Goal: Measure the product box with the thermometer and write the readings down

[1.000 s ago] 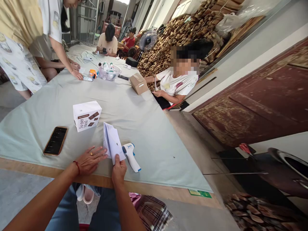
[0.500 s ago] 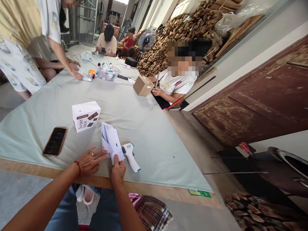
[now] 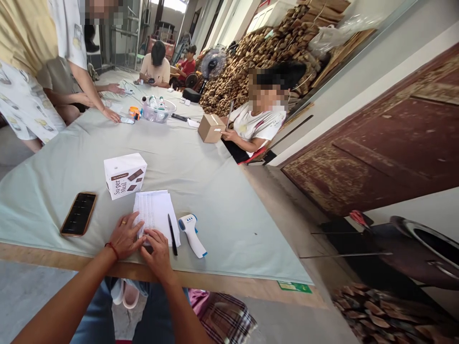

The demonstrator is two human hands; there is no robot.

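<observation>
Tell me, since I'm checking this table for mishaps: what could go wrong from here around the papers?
The black pen lies on the papers, its lower end past their near edge, so it might roll if they shift.

The papers look loose; with the left hand and right hand at their near left part, the far corners could lift.

The white thermometer gun sits close beside the papers, so a sweep of the right hand might knock it.

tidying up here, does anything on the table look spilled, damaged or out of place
One oddity: a dark speck on the pale cloth, right of the thermometer, too small to identify. Nothing looks spilled, and the papers look undamaged.
</observation>
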